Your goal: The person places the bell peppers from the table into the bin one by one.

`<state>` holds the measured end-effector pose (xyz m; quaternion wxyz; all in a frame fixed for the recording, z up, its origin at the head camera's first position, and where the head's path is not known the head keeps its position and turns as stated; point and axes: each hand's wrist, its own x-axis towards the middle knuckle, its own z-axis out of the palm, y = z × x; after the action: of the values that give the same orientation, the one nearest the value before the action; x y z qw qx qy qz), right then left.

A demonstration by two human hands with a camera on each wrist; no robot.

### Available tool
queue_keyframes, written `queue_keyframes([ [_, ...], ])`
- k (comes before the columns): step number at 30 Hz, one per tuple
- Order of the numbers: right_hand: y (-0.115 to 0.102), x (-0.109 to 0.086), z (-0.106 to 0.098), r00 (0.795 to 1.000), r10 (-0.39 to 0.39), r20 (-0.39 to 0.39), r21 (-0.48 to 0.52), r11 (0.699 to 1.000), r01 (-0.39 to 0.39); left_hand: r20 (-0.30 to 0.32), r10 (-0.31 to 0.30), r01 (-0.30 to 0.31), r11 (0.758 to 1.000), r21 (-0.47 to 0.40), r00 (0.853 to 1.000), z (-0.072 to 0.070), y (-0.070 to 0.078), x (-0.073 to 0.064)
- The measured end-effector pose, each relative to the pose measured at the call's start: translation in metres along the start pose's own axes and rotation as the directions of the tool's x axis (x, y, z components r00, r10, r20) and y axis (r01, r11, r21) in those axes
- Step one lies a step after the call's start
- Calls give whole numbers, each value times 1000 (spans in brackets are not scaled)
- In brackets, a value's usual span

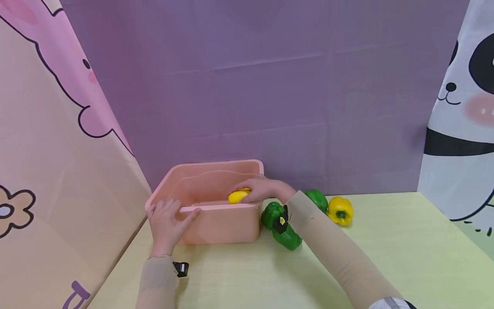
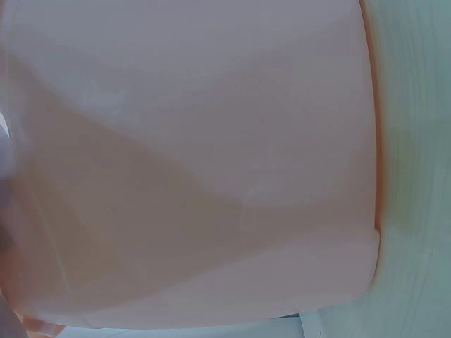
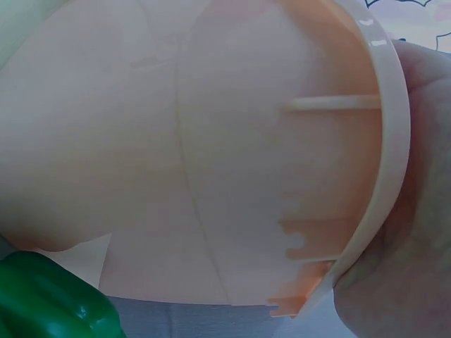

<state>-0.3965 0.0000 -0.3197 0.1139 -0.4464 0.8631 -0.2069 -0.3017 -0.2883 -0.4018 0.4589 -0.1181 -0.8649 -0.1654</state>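
Observation:
A pink plastic bin (image 1: pixel 220 225) stands on the table against the back cloth. My left hand (image 1: pixel 166 221) grips its front rim near the left corner, fingers over the edge and thumb along it. The bin's outer wall (image 2: pixel 211 162) fills most of the left wrist view. Reaching over the right rim, my right hand (image 1: pixel 260 189) holds a yellow bell pepper (image 1: pixel 238 196) inside the bin; the hand and front wall partly hide it. In the right wrist view the bin's rim (image 3: pixel 391 141) crosses in front of the right hand (image 3: pixel 416 204).
Right of the bin lie green bell peppers (image 1: pixel 287 238) (image 3: pixel 56 299), one more green pepper (image 1: pixel 317 199) behind my right forearm, and a yellow bell pepper (image 1: pixel 340 210). A purple cloth (image 1: pixel 231 94) hangs behind the table (image 1: pixel 231 279); printed cloths flank both sides.

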Motion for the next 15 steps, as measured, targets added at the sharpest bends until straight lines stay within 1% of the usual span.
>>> queue_keyframes([
  [4,1,0,0,1000,5,7,14,1000,-5,5,-8,8,1000,3,1000,0,0,0],
  [15,0,0,3,1000,0,-8,-47,999,0,-2,-1,1,1000,2,1000,-1,0,-2],
])
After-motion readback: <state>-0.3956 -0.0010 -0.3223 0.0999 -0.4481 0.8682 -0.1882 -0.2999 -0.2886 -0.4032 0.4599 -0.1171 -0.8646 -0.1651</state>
